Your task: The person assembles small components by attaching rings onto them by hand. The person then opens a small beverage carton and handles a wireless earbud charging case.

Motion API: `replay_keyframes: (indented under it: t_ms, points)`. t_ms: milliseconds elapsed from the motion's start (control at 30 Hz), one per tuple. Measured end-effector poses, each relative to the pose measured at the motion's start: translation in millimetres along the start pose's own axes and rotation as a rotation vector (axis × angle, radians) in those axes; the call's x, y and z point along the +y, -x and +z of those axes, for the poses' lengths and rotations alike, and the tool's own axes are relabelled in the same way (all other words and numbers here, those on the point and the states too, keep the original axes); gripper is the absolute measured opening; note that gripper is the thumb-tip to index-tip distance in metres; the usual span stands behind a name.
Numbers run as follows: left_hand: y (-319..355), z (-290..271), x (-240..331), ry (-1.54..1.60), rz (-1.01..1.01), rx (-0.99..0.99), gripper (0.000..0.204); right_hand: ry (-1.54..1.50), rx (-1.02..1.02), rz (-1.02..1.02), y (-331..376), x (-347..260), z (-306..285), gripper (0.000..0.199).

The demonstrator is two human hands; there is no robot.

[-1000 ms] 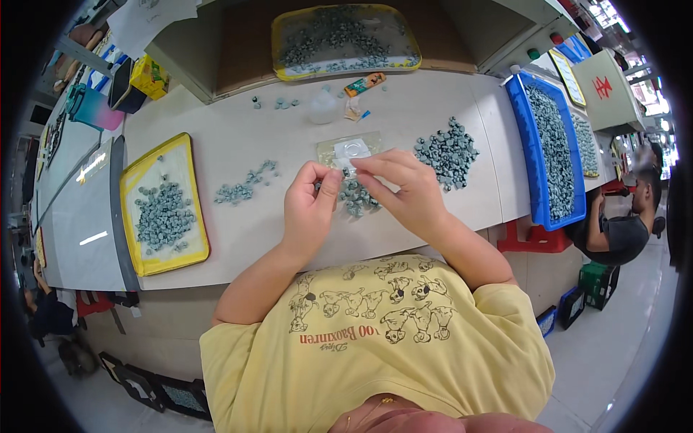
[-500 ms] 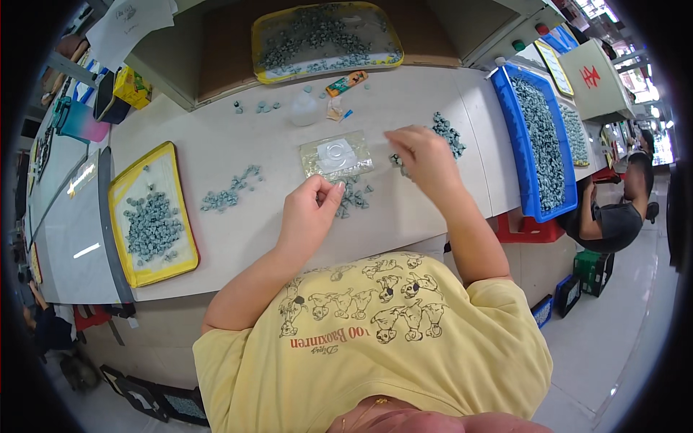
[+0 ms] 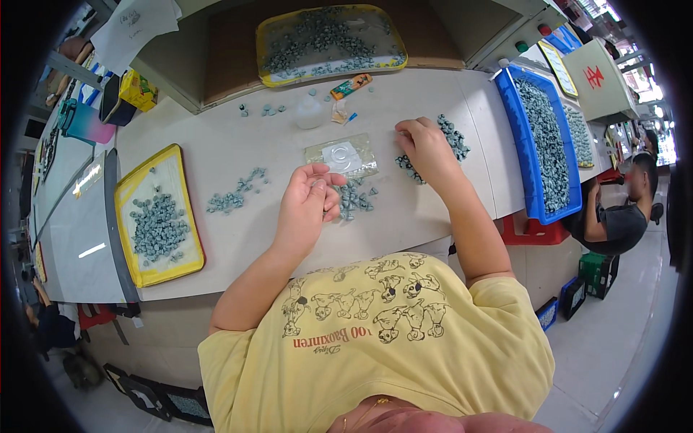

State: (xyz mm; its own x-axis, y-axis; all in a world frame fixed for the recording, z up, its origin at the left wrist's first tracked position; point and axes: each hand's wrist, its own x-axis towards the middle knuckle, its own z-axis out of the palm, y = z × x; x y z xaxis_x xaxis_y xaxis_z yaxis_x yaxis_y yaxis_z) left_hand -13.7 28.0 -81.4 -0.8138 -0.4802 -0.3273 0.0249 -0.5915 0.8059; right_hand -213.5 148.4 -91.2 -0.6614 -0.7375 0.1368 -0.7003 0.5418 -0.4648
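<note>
My left hand (image 3: 309,204) is held above the middle of the table, its fingers curled toward the thumb; whatever they hold is too small to make out. Just beyond it lies a clear flat bag (image 3: 361,160) with a white square and a ring shape on it. Small grey-green pieces (image 3: 356,200) lie loose beside this hand. My right hand (image 3: 427,150) is to the right of the bag, fingers bent together and pointing left; anything between them is hidden. Another heap of grey-green pieces (image 3: 455,138) spreads beside and partly beneath it.
Yellow-rimmed trays of pieces sit at left (image 3: 199,249) and on the back shelf (image 3: 261,54). A deep blue bin (image 3: 533,184) of pieces stands at right. An orange-green packet (image 3: 351,86) and a whitish translucent container (image 3: 309,114) lie toward the back. A person (image 3: 613,216) sits far right.
My left hand has turned, its fingers loosening from a tight pinch over the bag's near edge. My right hand has shifted slightly, its fingers drawing closer together. The view has moved a little.
</note>
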Motion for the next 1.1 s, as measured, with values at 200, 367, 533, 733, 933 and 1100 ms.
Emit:
replay_keyframes:
  t_ms: [200,367,533,733,933,1100]
  points:
    - [1,-3,3,-0.064,-0.113,-0.136,0.019,-0.435,-0.086,-0.08,22,-44,-4,0.016]
    - [3,-5,2,-0.04,-0.176,-0.132,0.026,-0.574,-0.043,-0.276,35,-64,3,0.017]
    - [4,-2,7,0.032,-0.195,-0.148,0.022,-0.461,0.083,-0.44,40,-64,7,0.022]
    - [6,-7,5,-0.141,-0.144,-0.095,0.021,-0.365,0.123,-0.568,42,-64,6,0.023]
    - [7,-1,8,-0.027,-0.086,-0.059,0.02,-0.259,0.195,-0.608,27,-59,7,0.023]
    - [7,-10,8,-0.066,-0.122,-0.097,0.023,-0.069,0.162,-0.778,13,-50,6,0.032]
